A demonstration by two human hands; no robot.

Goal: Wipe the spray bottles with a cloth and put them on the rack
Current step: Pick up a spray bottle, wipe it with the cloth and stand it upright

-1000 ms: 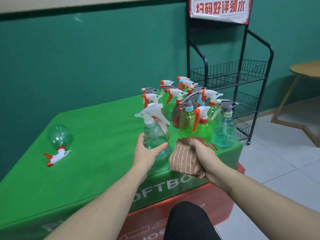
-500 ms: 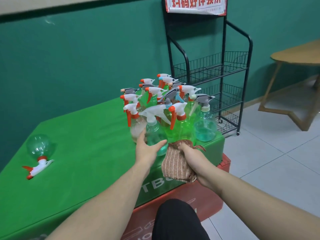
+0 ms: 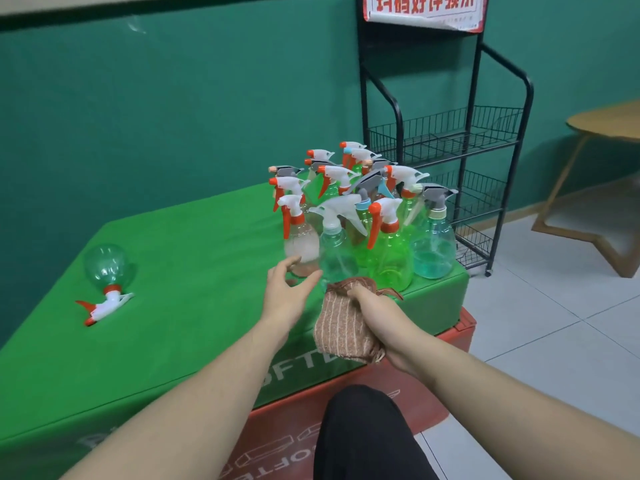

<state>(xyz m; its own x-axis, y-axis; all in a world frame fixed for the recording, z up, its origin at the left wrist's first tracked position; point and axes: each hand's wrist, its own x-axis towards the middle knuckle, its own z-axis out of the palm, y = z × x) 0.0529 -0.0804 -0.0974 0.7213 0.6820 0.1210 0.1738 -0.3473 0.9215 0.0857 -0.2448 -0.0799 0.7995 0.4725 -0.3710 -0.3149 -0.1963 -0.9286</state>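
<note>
Several spray bottles stand crowded on the right end of the green table [image 3: 194, 265]. At the front of the group is a clear teal bottle with a white trigger [image 3: 336, 251]. My left hand [image 3: 287, 289] hovers just left of it, fingers spread and holding nothing. My right hand [image 3: 372, 306] grips a bunched brown striped cloth [image 3: 341, 327] in front of the bottles. A bright green bottle with an orange trigger [image 3: 389, 254] and a teal bottle with a grey trigger [image 3: 433, 247] stand to the right. The black wire rack [image 3: 446, 140] stands behind the table.
One clear bottle with an orange and white trigger [image 3: 104, 275] lies on its side at the table's left. A red box [image 3: 453, 341] sits under the table's right edge. A wooden table [image 3: 602, 133] stands on the tiled floor at the far right.
My left hand has let go of the clear teal bottle and drawn back a little to the left. The view has shifted, bringing the rack more into sight.
</note>
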